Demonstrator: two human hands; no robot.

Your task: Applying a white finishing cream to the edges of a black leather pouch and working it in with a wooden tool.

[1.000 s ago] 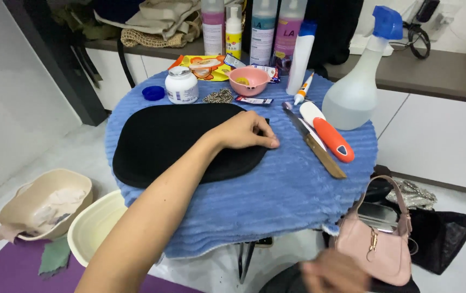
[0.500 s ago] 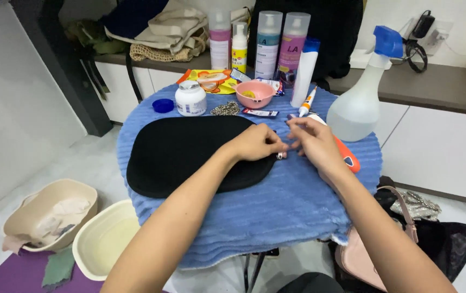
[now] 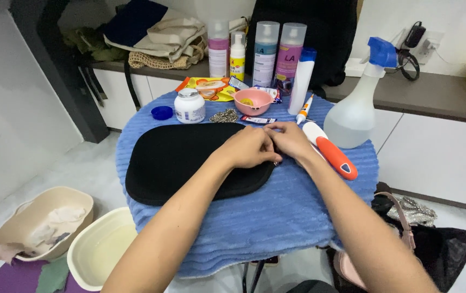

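Both hands meet at the right edge of the black pad (image 3: 189, 163), which lies flat on the blue towel (image 3: 265, 222). Left hand (image 3: 249, 147) and right hand (image 3: 292, 140) have fingers curled together, pinching something small between them — too hidden to identify. Orange-handled brush (image 3: 330, 154) lies just right; pink bowl (image 3: 253, 101) farther off.

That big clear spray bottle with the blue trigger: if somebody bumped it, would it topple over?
Probably not easily. The spray bottle flares to a wide base and stands upright on the blue towel. The soft, ribbed cloth may let it wobble. The tall neck and blue trigger put some weight high; how full it is cannot be told.
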